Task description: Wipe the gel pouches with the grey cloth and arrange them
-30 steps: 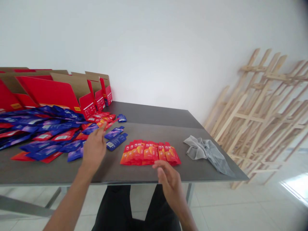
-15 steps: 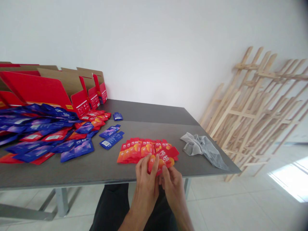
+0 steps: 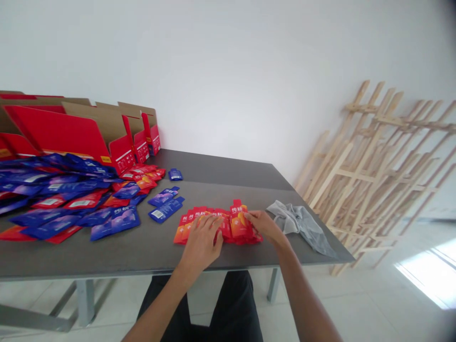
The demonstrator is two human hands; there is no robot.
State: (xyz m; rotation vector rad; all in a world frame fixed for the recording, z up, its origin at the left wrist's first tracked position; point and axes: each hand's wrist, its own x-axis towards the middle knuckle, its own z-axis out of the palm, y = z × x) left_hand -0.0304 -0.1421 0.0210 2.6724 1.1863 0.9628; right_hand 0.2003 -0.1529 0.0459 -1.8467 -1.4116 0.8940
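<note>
A row of overlapping red-and-orange pouches (image 3: 184,230) lies near the table's front edge. My left hand (image 3: 204,237) rests over the middle of the row, fingers apart and palm down, hiding part of the pouches. At the row's right end, a red pouch (image 3: 240,222) lies upright on top of others, its printed face up. My right hand (image 3: 264,225) pinches that pouch by its right edge between thumb and fingers.
Blue and red pouches (image 3: 71,190) are heaped on the left before open red cartons (image 3: 57,126). A few loose blue pouches (image 3: 166,210) lie near the row. A grey cloth (image 3: 302,223) sits at the right; wooden easels (image 3: 370,175) lean beyond the table (image 3: 228,187).
The red pouch that both hands held tilted near the edge now lies straight on the row's right end. My left hand has moved left over the row; my right hand has moved up and right.
</note>
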